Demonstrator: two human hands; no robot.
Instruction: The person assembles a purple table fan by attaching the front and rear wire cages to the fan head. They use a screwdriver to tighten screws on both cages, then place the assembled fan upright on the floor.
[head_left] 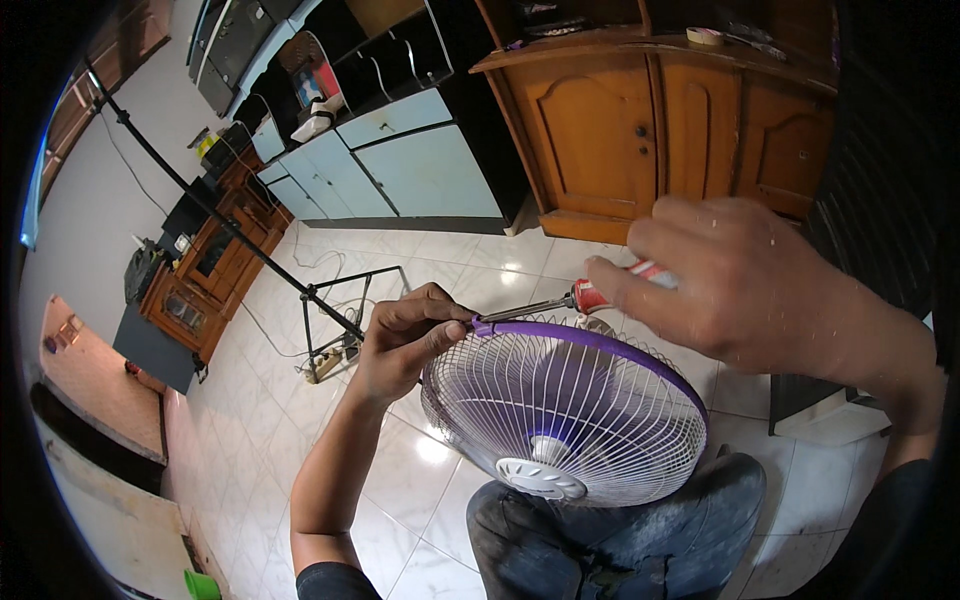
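A fan [575, 420] with a white wire grille and a purple rim leans between my knees, its white round centre cap turned toward me. My left hand [415, 335] is closed on the fan's rim at the upper left, thumb and fingers pinching beside a purple clip [484, 326]. In my right hand [715, 285] is a screwdriver [590, 294] with a red and white handle. Its metal shaft points left, and the tip reaches the clip close to my left fingertips. Whether a screw sits there is too small to tell.
A black tripod stand [320, 300] rises at the left, with a power strip [324, 362] and cables by its feet. Light blue cabinets [430, 170] and a brown wooden cabinet [600, 130] line the far side. At the lower left is a green container [201, 585].
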